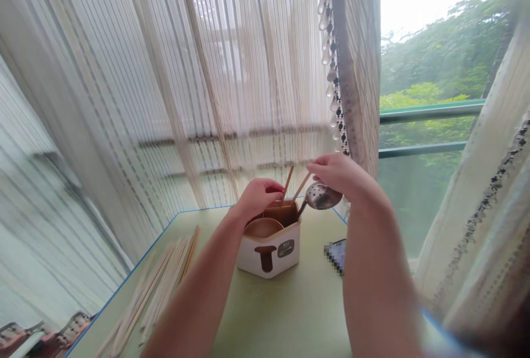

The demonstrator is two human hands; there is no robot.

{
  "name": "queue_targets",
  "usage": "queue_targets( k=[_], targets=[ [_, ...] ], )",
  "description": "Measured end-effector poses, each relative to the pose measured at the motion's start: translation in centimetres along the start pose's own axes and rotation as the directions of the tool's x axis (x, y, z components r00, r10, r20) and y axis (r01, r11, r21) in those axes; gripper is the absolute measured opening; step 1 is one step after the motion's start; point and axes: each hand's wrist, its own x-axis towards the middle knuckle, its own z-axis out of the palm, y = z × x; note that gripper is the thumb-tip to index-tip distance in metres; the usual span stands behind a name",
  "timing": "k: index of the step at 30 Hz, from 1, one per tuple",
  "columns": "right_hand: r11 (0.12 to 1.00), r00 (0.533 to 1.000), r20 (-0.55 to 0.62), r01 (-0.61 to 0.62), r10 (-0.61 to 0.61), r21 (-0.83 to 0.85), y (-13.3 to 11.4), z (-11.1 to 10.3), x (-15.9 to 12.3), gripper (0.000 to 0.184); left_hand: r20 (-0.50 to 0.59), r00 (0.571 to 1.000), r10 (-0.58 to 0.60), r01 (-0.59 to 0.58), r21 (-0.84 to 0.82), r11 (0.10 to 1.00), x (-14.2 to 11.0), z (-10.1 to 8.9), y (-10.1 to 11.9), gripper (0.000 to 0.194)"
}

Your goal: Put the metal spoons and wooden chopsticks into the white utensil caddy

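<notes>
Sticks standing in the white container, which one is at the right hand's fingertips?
The paler stick, its top at the right hand; the darker stick is at the left hand.

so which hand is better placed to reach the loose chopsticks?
Probably the left hand: the loose chopsticks lie on its side of the table; the right hand is farther off, beside the slotted ladle.

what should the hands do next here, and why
Probably lower the right hand, easing its stick further into the box: the stick leans, pinched near its top, with its lower end seemingly inside the opening.
</notes>
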Motion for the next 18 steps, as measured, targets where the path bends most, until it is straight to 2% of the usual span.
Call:
queue_targets(
  k=[2,5,8,11,13,16,18],
  targets=[
    [1.0,1.0,0.021,0.011,-0.011,0.027,0.5,-0.2,0.3,0.037,0.014,1.0,-0.017,0.016,0.048,0.999,-0.1,0.7,0.0,0.021],
    [0.997,0.999,0.009,0.049,-0.05,0.052,0.8,-0.4,0.5,0.051,0.04,0.999,0.023,-0.028,0.133,0.991,-0.2,1.1,0.3,0.024],
    [0.995,0.996,-0.011,0.088,-0.087,0.051,0.5,-0.7,0.4,0.055,0.157,0.987,0.028,-0.051,0.14,0.989,-0.5,1.0,0.6,0.029],
    [0.994,0.994,-0.029,0.101,-0.101,-0.032,-0.5,-0.8,-0.4,0.055,0.241,0.97,0.001,-0.032,0.123,0.992,-0.8,1.1,0.8,0.035],
    [0.982,0.986,-0.106,0.116,-0.132,-0.147,-1.8,-0.7,-1.7,0.048,0.26,0.965,0.003,-0.036,0.119,0.992,-0.9,1.2,1.0,0.037],
    [0.944,0.926,-0.244,0.232,-0.288,-0.235,-4.5,-0.3,-4.7,0.038,0.236,0.971,0.026,-0.064,0.155,0.986,-1.2,0.6,1.5,0.037],
    [0.905,0.891,-0.191,0.378,-0.413,-0.194,-6.1,0.2,-6.7,0.036,0.143,0.989,0.034,-0.073,0.272,0.96,-1.9,-0.9,2.1,0.033]
  ],
)
